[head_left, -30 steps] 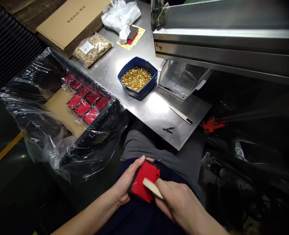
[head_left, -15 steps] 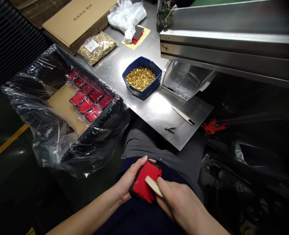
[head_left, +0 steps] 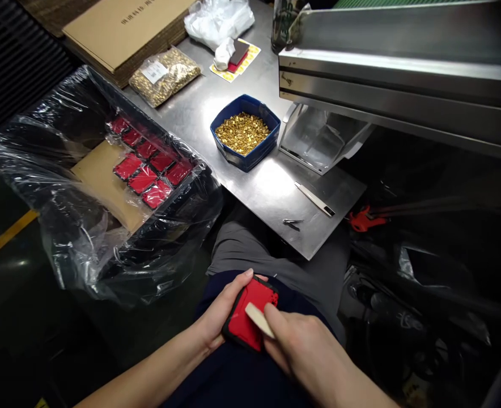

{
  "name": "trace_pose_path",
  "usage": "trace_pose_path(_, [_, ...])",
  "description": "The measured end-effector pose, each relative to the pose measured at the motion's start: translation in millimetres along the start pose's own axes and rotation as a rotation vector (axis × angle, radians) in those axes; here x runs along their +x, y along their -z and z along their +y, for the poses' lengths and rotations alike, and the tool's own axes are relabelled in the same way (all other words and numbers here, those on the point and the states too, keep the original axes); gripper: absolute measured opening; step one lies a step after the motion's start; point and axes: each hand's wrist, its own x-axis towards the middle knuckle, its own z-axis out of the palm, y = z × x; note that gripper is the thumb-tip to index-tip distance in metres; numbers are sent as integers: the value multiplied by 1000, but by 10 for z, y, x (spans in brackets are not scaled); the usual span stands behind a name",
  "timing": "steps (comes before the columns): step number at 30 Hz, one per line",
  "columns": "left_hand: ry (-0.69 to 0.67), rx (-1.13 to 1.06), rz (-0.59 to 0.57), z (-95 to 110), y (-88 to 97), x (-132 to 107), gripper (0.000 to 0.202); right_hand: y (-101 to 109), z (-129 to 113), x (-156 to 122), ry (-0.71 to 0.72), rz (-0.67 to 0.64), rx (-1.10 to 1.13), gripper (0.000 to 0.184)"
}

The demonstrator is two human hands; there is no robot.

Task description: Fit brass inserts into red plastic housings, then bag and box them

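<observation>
My left hand (head_left: 220, 314) grips a small red and black square part (head_left: 250, 311) over my lap, fingers wrapped round its left edge. My right hand (head_left: 305, 351) is closed on a pale flat stick (head_left: 257, 319), whose tip rests on the red face of the part. Both hands sit just below the front edge of the steel table (head_left: 271, 192).
A blue tray of small brass pieces (head_left: 242, 132) stands on the table, with a bag of brass pieces (head_left: 164, 76) behind it. A plastic-lined black crate (head_left: 106, 187) at left holds several red parts (head_left: 148, 170). A thin tool (head_left: 314, 199) and tweezers (head_left: 292, 223) lie near the table edge.
The view shifted slightly. My hands stay together on the red part; the stick has slid a little left across its face.
</observation>
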Motion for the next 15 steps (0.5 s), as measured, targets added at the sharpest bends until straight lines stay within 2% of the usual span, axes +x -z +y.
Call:
trace_pose_path(4, [1, 40, 32, 12, -5, -10, 52, 29, -26, 11, -37, -26, 43, 21])
trace_pose_path(8, [23, 12, 35, 11, 20, -8, 51, 84, -72, 35, -81, -57, 58, 8])
trace_pose_path(10, [29, 26, 38, 12, 31, -13, 51, 99, -92, 24, -111, -71, 78, 8])
trace_pose_path(15, [20, 109, 14, 25, 13, -29, 53, 112, -117, -16, -58, -74, 83, 10])
